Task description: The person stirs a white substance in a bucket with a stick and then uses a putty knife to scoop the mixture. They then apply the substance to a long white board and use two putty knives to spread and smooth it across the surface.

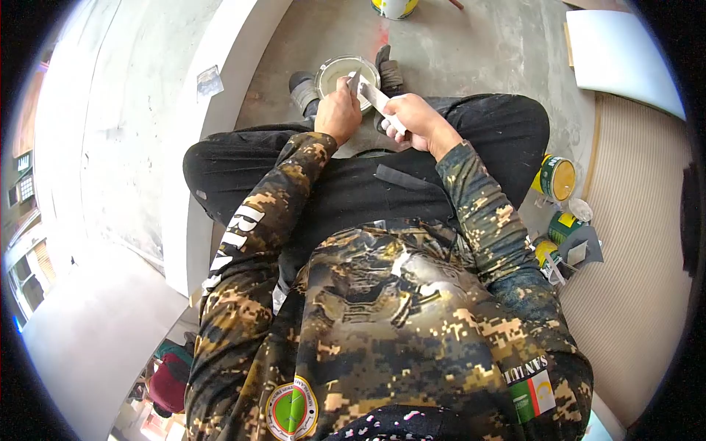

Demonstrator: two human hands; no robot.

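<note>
Camouflage sleeves (294,198) closest to me, both reaching forward over my black trousers (353,169). My right hand (415,121) is curled tight round the handle of a putty knife (375,95), its flat blade pointing toward the open can (346,73). My left hand (338,114) is closed too, pinching a second, smaller scraper (354,79) right at the near rim of the can; the two blades meet there, just over the pale filler inside. The can sits on the concrete floor (471,51) between my two shoes (303,92). Well to the right of the can, a cluster of yellow-and-green tins (557,178) beside a ribbed panel (640,279). Beyond the can, another tin (393,7) at the frame's edge.
</note>
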